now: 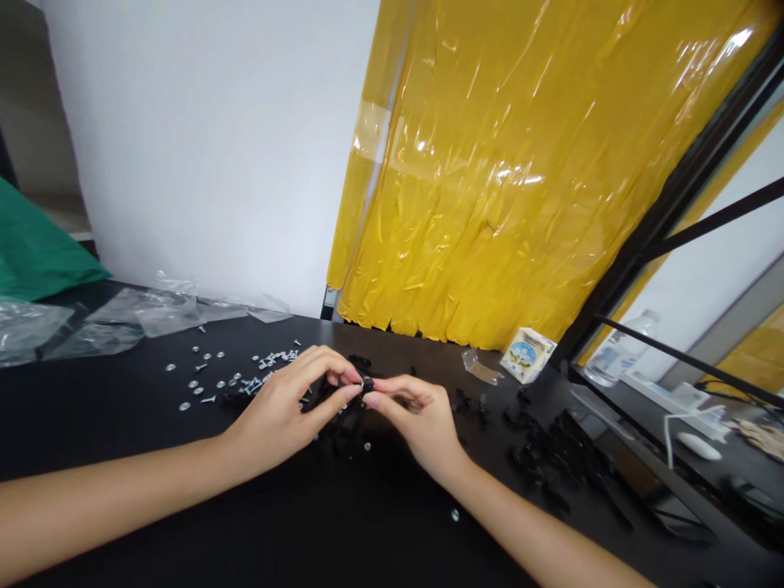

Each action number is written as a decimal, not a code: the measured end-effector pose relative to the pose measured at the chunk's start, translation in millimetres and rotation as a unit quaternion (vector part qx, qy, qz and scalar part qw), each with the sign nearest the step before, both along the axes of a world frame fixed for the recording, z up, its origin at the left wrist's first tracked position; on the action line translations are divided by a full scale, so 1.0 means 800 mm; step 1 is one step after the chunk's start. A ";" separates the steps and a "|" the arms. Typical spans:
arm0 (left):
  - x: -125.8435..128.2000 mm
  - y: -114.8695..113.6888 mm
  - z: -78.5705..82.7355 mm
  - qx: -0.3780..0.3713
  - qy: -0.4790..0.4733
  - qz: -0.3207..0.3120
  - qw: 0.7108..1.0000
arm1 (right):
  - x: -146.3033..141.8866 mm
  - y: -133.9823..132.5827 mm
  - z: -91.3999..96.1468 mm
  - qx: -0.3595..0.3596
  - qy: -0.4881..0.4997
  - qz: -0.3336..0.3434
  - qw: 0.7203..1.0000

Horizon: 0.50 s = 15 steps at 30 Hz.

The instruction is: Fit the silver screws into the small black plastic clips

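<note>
Over the middle of the black table [294, 523], my left hand [294, 396] and my right hand [422, 412] meet fingertip to fingertip. Between them they pinch a small black part [367, 385], each hand with thumb and forefinger closed on it. A light, shiny bit shows at its left side, too small to make out. Left of my left hand lie loose silver screws [251, 385] and round washers or nuts [197, 391]. One more small ring [367, 447] lies below the fingertips, and another ring [455, 515] sits near my right forearm. Dark pieces behind the hands are partly hidden.
Clear plastic bags [159, 310] lie at the back left, by a green cloth or sheet [42, 245]. Black parts [551, 453] are heaped on the right. A small printed box [527, 356] stands at the back, before a yellow plastic curtain [490, 180]. A bottle [621, 351] stands beyond the metal frame.
</note>
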<state>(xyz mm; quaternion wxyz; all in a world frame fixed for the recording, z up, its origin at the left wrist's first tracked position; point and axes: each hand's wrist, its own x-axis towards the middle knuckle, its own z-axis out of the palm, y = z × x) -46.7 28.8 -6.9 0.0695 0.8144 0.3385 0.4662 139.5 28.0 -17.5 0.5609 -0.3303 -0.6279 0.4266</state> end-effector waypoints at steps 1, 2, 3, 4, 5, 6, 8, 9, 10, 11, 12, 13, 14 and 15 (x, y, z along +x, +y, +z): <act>0.000 0.000 0.000 0.002 0.003 -0.003 1.000 | 0.000 0.000 0.000 0.000 0.000 0.003 1.000; 0.000 0.000 0.000 0.003 0.006 -0.003 1.000 | 0.000 0.000 0.000 0.000 -0.001 0.005 1.000; 0.000 0.000 0.000 0.004 0.009 -0.003 1.000 | 0.000 0.000 0.000 -0.001 -0.001 0.005 1.000; 0.000 0.001 0.000 0.005 0.013 -0.002 1.000 | 0.000 0.000 0.000 -0.002 -0.001 0.005 1.000; -0.001 0.001 0.000 0.006 0.018 -0.002 1.000 | 0.000 0.000 0.000 -0.002 -0.002 0.003 1.000; -0.001 0.001 -0.001 0.007 0.025 -0.003 1.000 | 0.001 0.000 0.000 -0.001 -0.004 0.002 1.000; -0.001 0.001 -0.001 0.012 0.041 -0.006 0.999 | 0.001 0.000 0.000 0.002 -0.012 0.003 1.000; -0.001 0.002 -0.002 0.014 0.051 -0.008 0.999 | 0.002 0.000 0.000 0.003 -0.016 0.004 1.000; -0.002 0.002 -0.002 0.017 0.061 -0.008 0.998 | 0.002 0.000 0.000 0.003 -0.019 0.004 1.000; -0.002 0.002 -0.002 0.020 0.072 -0.008 0.997 | 0.002 -0.001 0.000 0.002 -0.023 0.003 1.000; -0.002 0.002 -0.002 0.024 0.085 -0.009 0.996 | 0.002 -0.001 0.000 -0.002 -0.025 0.002 1.000; -0.002 0.001 -0.001 0.028 0.100 -0.011 0.995 | 0.002 -0.002 0.000 -0.006 -0.028 0.003 1.000; -0.002 0.001 0.000 0.032 0.114 -0.013 0.993 | 0.002 -0.003 0.001 -0.011 -0.030 0.007 0.999; -0.001 0.000 0.001 0.035 0.127 -0.015 0.991 | 0.001 -0.003 0.001 -0.016 -0.031 0.012 0.999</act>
